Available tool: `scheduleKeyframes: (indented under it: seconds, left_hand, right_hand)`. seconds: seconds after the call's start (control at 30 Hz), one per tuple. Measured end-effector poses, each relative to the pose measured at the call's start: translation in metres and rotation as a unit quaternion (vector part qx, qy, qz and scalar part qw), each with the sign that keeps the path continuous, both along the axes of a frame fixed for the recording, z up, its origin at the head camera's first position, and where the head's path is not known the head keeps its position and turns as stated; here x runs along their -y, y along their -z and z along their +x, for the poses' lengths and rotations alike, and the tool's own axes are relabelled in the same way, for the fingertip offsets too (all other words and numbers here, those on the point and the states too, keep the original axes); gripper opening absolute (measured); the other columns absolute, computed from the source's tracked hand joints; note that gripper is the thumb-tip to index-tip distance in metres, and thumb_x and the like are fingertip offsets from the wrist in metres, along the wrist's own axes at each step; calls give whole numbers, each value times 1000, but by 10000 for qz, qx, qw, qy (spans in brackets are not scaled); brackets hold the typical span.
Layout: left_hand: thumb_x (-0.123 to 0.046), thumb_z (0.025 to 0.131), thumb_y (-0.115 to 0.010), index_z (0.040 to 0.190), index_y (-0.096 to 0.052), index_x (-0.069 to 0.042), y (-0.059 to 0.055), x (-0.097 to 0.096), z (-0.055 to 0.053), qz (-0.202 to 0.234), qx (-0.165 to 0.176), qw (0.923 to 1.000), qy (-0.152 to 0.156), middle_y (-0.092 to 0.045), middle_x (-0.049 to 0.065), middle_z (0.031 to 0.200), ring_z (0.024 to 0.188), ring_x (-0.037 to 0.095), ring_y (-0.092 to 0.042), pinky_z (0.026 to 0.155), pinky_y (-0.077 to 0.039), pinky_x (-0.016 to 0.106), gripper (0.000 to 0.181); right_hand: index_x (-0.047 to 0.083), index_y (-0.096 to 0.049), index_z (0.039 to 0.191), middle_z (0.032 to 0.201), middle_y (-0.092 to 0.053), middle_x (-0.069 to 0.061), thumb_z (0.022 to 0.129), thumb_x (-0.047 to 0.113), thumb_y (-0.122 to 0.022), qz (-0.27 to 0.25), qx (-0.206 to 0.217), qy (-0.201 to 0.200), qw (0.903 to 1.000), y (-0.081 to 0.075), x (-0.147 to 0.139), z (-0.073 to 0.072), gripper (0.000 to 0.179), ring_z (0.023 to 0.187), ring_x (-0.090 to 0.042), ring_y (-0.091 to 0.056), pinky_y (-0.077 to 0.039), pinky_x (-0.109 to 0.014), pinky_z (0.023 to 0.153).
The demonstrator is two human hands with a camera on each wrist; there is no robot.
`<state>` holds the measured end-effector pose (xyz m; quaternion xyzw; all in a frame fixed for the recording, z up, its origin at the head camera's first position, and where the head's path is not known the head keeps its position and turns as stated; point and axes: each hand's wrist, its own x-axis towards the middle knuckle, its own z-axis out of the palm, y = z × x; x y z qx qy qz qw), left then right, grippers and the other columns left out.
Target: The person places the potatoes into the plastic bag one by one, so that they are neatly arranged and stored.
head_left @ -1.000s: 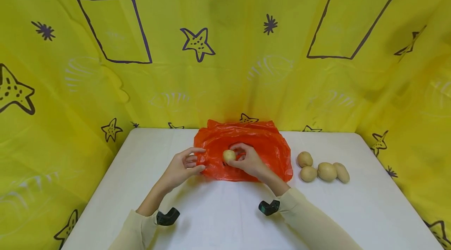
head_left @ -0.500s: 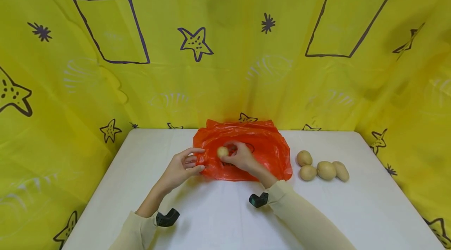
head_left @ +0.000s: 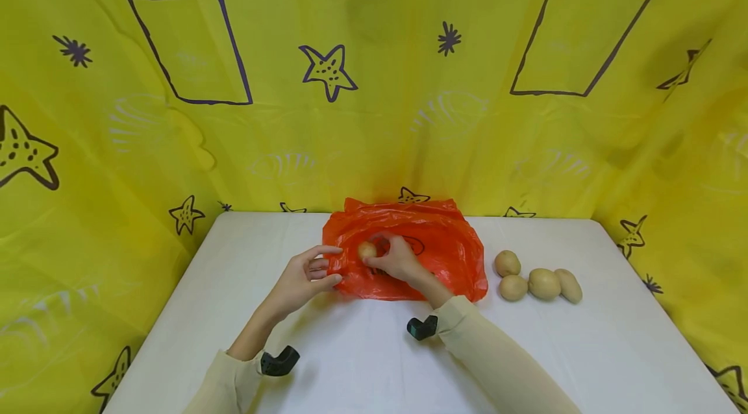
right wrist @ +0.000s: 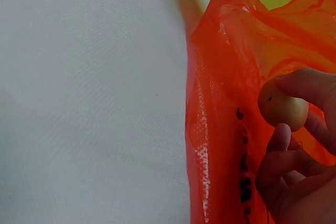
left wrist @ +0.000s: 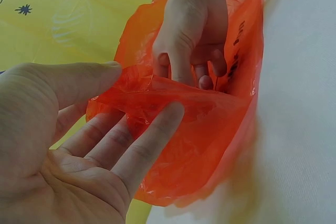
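A red plastic bag lies on its side on the white table, its mouth towards the left. My left hand holds the bag's mouth at its left edge, thumb at the rim and fingers against the film in the left wrist view. Inside the outline of the bag, my right hand pinches a small round potato between thumb and fingers. In the left wrist view the right hand reaches past the bag's raised edge, which hides the potato there.
Several potatoes lie together on the white table, to the right of the bag. A yellow curtain with drawn stars stands around the table's back and sides. Each wrist carries a black device.
My right hand has moved left with the potato, deeper towards the bag's left part. The left hand stays at the bag's edge.
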<state>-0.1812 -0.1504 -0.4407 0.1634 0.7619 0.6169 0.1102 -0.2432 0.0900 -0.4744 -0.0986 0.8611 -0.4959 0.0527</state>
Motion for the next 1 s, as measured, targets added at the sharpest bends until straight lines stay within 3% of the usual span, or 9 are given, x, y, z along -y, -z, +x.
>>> scheduleKeyframes:
  seconds: [0.3, 1.0]
  left_hand:
    - [-12, 93, -77, 137, -60, -7, 0, -1, 0, -115, -17, 9999, 2, -67, 21, 126, 108, 32, -69, 84, -62, 34, 47]
    - [-12, 93, -77, 137, -60, -6, 0, 1, 1, -150, -43, 9999, -12, -67, 21, 126, 108, 32, -69, 83, -62, 33, 48]
  right_hand:
    - [6, -65, 126, 118, -65, -9, 88, 18, -83, -27, 1, 28, 10000, 9, 1, -5, 44, 103, -27, -58, -53, -45, 97]
    - [7, -66, 127, 118, -65, -9, 89, 19, -82, -101, 41, -46, 9999, 10, 0, -6, 42, 106, -28, -59, -51, -49, 100]
